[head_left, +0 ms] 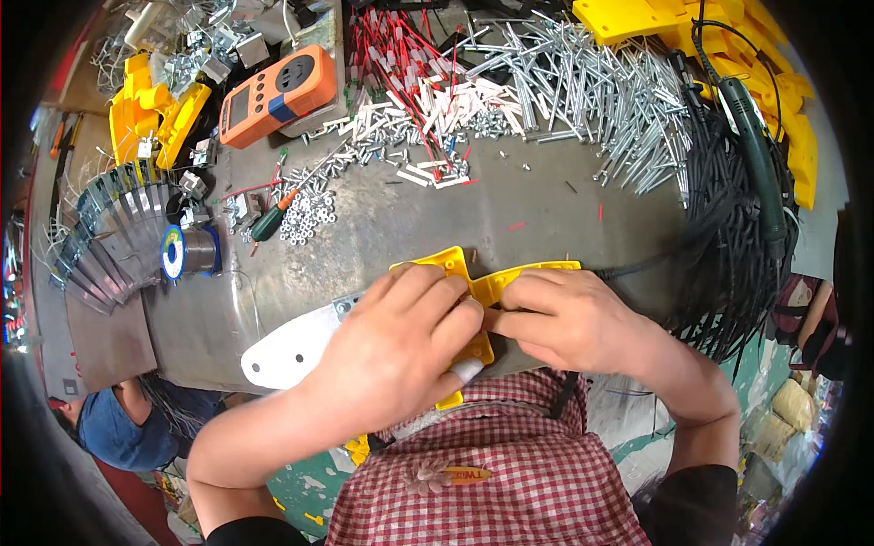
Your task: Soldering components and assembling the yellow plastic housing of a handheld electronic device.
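A yellow plastic housing (496, 284) with an open, hollow inside lies at the near edge of the bench. My left hand (387, 332) wraps over its wider part with curled fingers; a white covering shows on one fingertip. A white, flat, pointed plate (289, 350) with dark holes sticks out to the left from beneath that hand. My right hand (578, 318) is closed at the housing's narrow arm, thumb and fingertips pinched together. What sits in the pinch is hidden. A black cord (633, 267) runs off to the right from the housing's end.
Metal pins (583, 86), white sleeves (428, 109) and red wires (391, 45) are heaped at the back. Nuts (309, 217), a screwdriver (271, 218), a solder spool (189, 251) and an orange meter (278, 96) stand left. Black cords (728, 264) and a green-handled tool (757, 164) are right.
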Motion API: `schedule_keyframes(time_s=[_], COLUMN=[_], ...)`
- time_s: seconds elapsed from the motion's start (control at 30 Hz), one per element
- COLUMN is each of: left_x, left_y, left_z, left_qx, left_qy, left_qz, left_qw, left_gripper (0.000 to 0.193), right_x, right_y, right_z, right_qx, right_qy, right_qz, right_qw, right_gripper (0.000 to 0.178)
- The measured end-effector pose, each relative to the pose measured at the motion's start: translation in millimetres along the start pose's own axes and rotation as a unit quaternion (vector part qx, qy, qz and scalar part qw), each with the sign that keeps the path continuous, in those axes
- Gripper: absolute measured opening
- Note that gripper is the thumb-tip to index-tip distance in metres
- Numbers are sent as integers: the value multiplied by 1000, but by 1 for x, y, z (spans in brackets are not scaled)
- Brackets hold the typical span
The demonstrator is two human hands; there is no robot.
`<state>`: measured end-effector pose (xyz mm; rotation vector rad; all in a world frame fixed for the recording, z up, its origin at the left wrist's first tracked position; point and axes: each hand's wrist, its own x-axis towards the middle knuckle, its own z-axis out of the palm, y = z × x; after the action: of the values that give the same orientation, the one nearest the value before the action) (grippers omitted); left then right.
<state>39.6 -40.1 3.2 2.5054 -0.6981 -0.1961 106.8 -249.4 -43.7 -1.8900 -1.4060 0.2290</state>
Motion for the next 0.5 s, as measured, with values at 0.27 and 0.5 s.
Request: schedule_keyframes(time_s=[0.27, 0.5], left_x=[2, 7], left_y=[16, 21], left_z=[22, 32], left_qx=[77, 86], left_qy=[71, 137], left_qz=[-64, -106], left_qw=[992, 981], left_gripper=[36, 27], right_x=[9, 12], right_y=[-6, -4], right_z=[-9, -4], right_qx=[114, 85], right_qy=[-9, 26], right_qz=[172, 150], right_qw=[978, 985], right_gripper=[20, 23])
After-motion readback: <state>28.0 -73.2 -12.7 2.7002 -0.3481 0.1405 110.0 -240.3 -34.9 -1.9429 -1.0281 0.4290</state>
